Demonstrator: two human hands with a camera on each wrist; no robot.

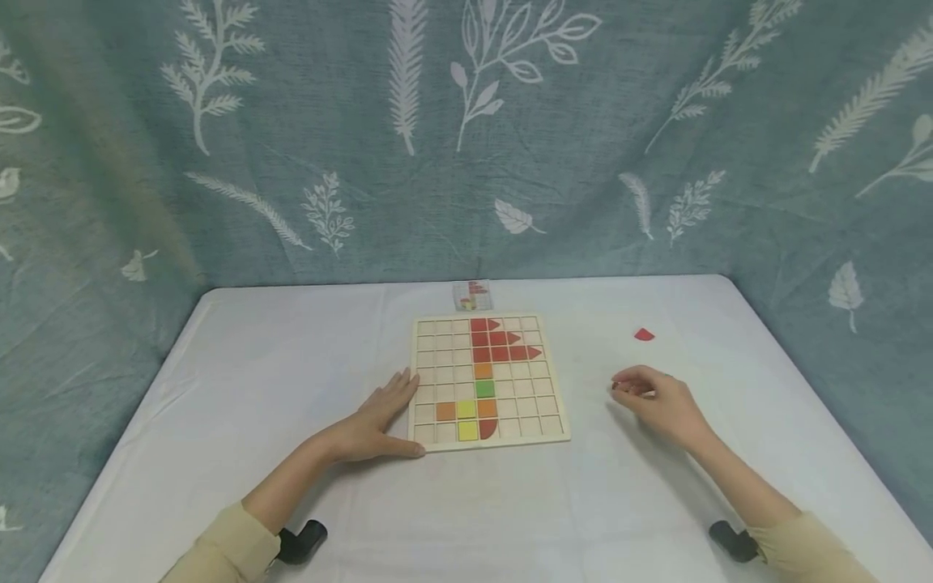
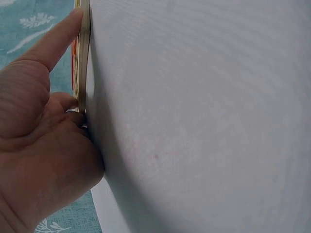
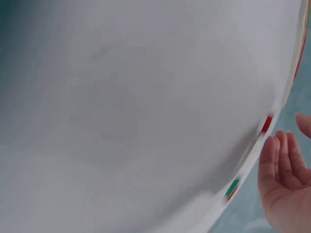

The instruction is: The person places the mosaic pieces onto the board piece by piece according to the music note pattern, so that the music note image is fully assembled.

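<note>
Flat on the table lies a wooden grid board [image 1: 440,376], with red, orange, green and yellow tiles set in some squares. Against its left edge rests my left hand [image 1: 375,421], fingers stretched along the side and thumb at the front corner; the left wrist view shows the thumb [image 2: 60,41] on the board's edge. To the right of the board, my right hand [image 1: 659,405] is low over the table, fingers slightly bent. A red piece [image 3: 266,124] lies just beyond its fingertips, and a green piece [image 3: 233,187] lies near; the hand hides the green one from the head view.
A small picture card [image 1: 472,295] with a similar coloured pattern lies behind the board. A red quarter-round piece [image 1: 645,334] is on the white tablecloth [image 1: 291,348] beyond my right hand. A leaf-printed curtain [image 1: 408,202] closes off the back and sides.
</note>
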